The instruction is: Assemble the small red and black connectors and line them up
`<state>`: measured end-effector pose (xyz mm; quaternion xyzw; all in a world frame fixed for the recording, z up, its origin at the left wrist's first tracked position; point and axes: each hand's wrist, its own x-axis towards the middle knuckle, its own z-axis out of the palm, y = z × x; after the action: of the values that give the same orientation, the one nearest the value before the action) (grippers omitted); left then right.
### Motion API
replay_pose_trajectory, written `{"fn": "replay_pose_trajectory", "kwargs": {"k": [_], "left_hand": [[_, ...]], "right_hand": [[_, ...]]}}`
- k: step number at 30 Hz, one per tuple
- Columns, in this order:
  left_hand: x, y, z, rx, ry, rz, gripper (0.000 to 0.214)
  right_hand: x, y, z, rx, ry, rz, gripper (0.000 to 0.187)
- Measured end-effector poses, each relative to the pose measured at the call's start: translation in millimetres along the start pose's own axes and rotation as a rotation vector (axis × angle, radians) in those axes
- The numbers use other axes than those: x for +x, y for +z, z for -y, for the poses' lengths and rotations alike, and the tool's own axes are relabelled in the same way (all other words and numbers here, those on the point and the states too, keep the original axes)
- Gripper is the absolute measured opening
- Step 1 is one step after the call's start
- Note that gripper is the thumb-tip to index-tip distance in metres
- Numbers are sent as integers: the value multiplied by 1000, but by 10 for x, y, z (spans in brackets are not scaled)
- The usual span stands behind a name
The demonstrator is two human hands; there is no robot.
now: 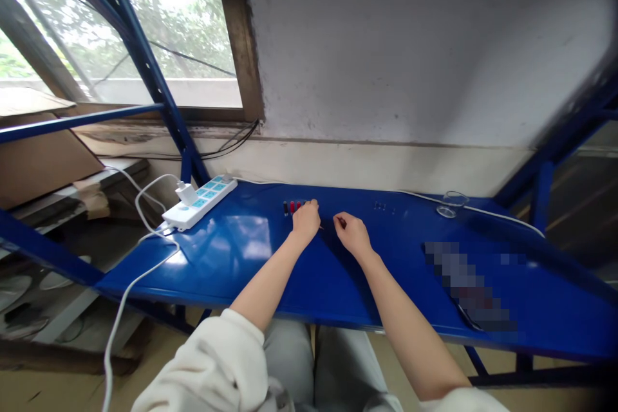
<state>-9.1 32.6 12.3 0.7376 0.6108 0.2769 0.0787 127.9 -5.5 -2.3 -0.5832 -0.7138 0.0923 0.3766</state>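
Both my hands rest on a blue metal table (251, 251), near its far side. My left hand (306, 219) is curled, its fingertips at a short row of small red and black pieces (292, 206) standing on the table. My right hand (352, 232) lies just to the right, fingers pinched together on something thin and dark that I cannot make out. A few tiny dark bits (380, 206) lie further right.
A white power strip (201, 201) with a plugged-in charger and white cables sits at the table's left rear. A small clear glass dish (451, 204) stands at the back right. A blurred patch (466, 283) covers something on the right. The wall and a window lie behind.
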Motion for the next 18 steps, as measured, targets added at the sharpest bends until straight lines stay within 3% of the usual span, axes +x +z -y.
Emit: {"fn": "replay_pose_trajectory", "kwargs": {"k": [4,9,12,18], "left_hand": [[-19,-44,21,-408,68,-77,21],[-179,-3,2,-904,60,-47,20],[-275,38,-16,-981,69,-7,18],[-305,41,-25,-1021,81,14,20]], "right_hand": [[7,-6,31,20,26,-60,25],[7,-16,60,153,167,-99,37],[-2,-11,75,238,152,-54,44],[0,23,80,386,93,-83,47]]}}
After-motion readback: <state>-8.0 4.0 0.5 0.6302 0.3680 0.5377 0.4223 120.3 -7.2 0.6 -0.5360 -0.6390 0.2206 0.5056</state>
